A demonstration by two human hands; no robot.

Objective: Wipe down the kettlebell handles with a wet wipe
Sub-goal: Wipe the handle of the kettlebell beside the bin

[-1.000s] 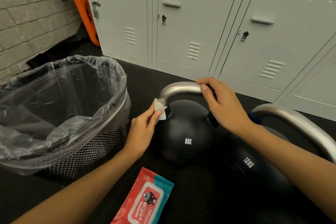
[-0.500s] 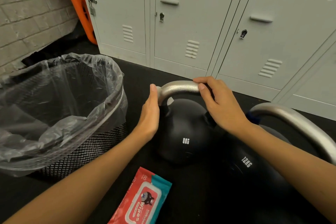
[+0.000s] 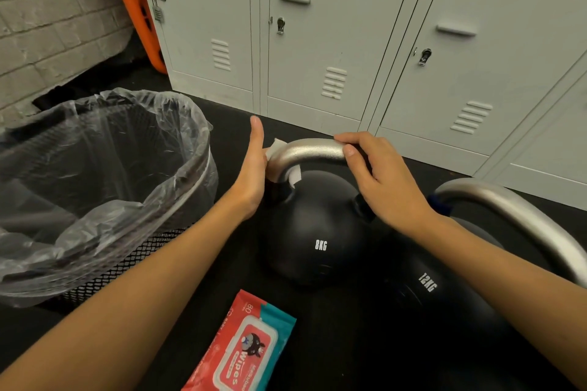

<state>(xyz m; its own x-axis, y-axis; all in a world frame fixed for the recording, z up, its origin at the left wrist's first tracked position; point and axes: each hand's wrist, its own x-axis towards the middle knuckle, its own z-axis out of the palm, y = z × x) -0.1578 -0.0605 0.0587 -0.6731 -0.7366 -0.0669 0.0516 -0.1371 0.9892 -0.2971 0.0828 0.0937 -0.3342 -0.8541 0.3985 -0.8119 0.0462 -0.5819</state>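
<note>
Change: half a second ago the left hand (image 3: pixel 254 174) hid the white wet wipe (image 3: pixel 279 149) against the handle's left bend; now the wipe shows above and below the bend, and the thumb stands straight up.
Left hand fingers: thumb and palm straight, pressing the wipe flat against the left curve of the brushed steel handle (image 3: pixel 311 151); the remaining fingers seem to reach behind the handle, though they are hidden.
Right hand fingers: the right hand (image 3: pixel 381 178) curls over the handle's right end, thumb underneath, gripping it.
Task thing: the black round 8KG kettlebell (image 3: pixel 311 238) sits on the black floor (image 3: pixel 228 232), touching or just beside the larger black 12KG kettlebell (image 3: pixel 444 311) at its right.
Edges and room: the black mesh bin with clear plastic liner (image 3: pixel 95 187) stands just left of the left forearm; the red and teal wipes packet (image 3: pixel 244 349) lies near; pale grey metal lockers (image 3: pixel 317 41) close off the far side.
</note>
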